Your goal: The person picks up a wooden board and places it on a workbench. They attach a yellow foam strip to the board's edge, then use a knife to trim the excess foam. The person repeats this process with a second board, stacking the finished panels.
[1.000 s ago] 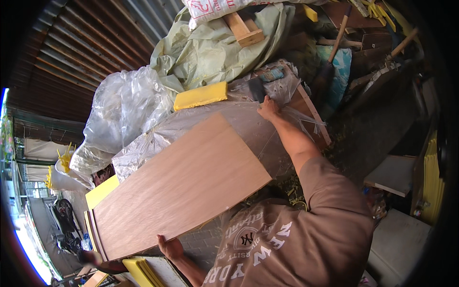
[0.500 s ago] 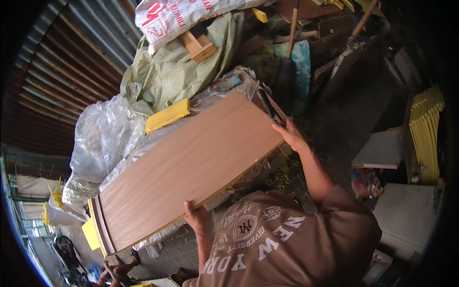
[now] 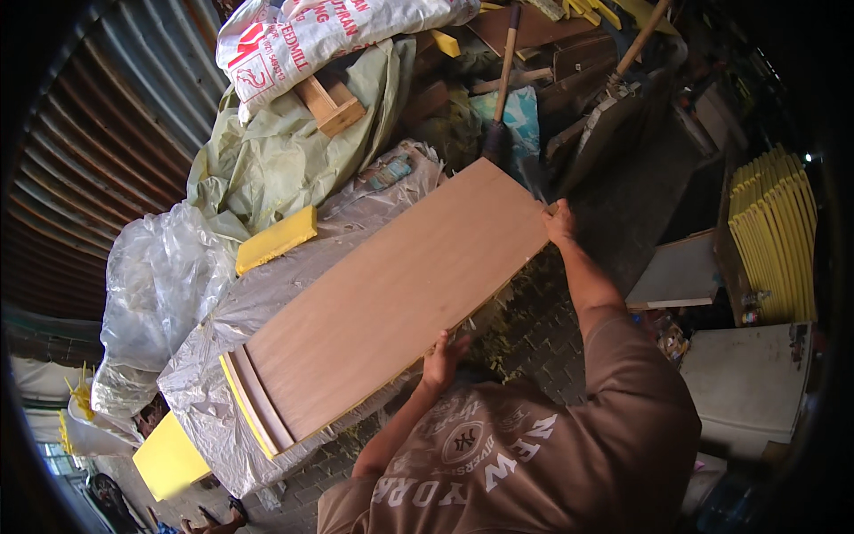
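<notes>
A long plywood panel (image 3: 391,294) with yellow foam along its underside lies aslant on a plastic-covered stack. My right hand (image 3: 559,222) is closed around its far right corner. At the near long edge, my left hand (image 3: 439,365) grips the panel with the thumb up against the edge; its other fingers are partly hidden and blurred. Two narrow wood strips (image 3: 258,400) run across the panel's left end. Beside my right hand is a thin greyish tool (image 3: 535,181), too smeared to name; I cannot tell whether that hand holds it.
Clear plastic sheeting (image 3: 191,374) drapes the stack. A yellow foam block (image 3: 277,240) lies behind the panel, and a yellow sheet (image 3: 173,458) juts out at the left. Broom (image 3: 507,80), printed sack (image 3: 311,44) and wood scraps fill the back. Yellow foam pieces (image 3: 772,236) are stacked at right.
The panel has shifted right across the stack, baring plastic sheeting at its left end. Both my hands have moved right with it. The dark-handled tool near my right hand looks different and blurred.
</notes>
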Demonstrator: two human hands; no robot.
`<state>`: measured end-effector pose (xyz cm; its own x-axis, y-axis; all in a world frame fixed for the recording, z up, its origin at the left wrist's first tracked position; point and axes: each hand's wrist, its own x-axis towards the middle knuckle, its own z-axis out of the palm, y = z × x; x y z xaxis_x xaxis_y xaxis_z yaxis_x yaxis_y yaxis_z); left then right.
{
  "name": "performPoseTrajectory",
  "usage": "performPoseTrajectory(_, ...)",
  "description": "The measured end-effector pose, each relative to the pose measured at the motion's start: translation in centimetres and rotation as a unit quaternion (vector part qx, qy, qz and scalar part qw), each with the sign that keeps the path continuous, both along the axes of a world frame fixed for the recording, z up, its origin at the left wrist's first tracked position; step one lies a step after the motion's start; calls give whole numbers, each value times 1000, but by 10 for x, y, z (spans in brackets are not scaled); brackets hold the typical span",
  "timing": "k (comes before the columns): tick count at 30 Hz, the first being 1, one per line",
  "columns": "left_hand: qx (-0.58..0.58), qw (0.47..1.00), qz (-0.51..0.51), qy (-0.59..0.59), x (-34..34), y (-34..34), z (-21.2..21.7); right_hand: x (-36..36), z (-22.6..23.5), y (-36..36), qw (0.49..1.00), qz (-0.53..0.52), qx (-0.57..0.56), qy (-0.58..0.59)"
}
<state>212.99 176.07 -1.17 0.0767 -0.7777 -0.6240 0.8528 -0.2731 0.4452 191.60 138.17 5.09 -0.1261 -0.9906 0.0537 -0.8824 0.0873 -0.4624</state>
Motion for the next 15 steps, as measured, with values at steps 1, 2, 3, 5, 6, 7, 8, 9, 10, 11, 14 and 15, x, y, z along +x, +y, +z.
performPoseTrajectory(1, -29, 999, -37, 21, 0, 7, -10, 1, -7, 7, 999, -6, 14, 29)
performPoseTrajectory(2, -8, 996, -83, 37, 0, 9, -7, -9, -17, 9, 998, -22, 24, 59)
performPoseTrajectory(3, 15, 990, -132, 53, 2, 15, 1, -19, -28, 16, 998, -41, -12, 52)
performPoseTrajectory(5, 31, 979, -201, 23, 11, 24, 14, -38, -35, 34, 999, -30, -2, -24)
performPoseTrajectory(6, 22, 974, -222, -21, 18, 29, 19, -40, -31, 50, 998, -23, 3, -64)
performPoseTrajectory(7, 12, 967, -245, -64, 24, 33, 24, -54, -46, 65, 994, -7, 3, -107)
performPoseTrajectory(8, 5, 963, -242, -123, 29, 35, 29, -64, -49, 85, 984, -6, 5, -176)
performPoseTrajectory(9, -3, 955, -236, -178, 32, 38, 30, -77, -53, 110, 970, -3, 7, -242)
performPoseTrajectory(10, -6, 945, -221, -241, 42, 39, 33, -74, -47, 134, 948, -64, 82, -300)
performPoseTrajectory(11, -18, 941, -204, -271, 49, 39, 41, -69, -34, 161, 915, -132, 152, -349)
performPoseTrajectory(14, -51, 894, -195, -400, 56, 24, 23, -108, -35, 221, 824, -201, 242, -471)
performPoseTrajectory(15, -59, 890, -177, -415, 57, 14, 20, -119, -42, 227, 790, -227, 258, -507)
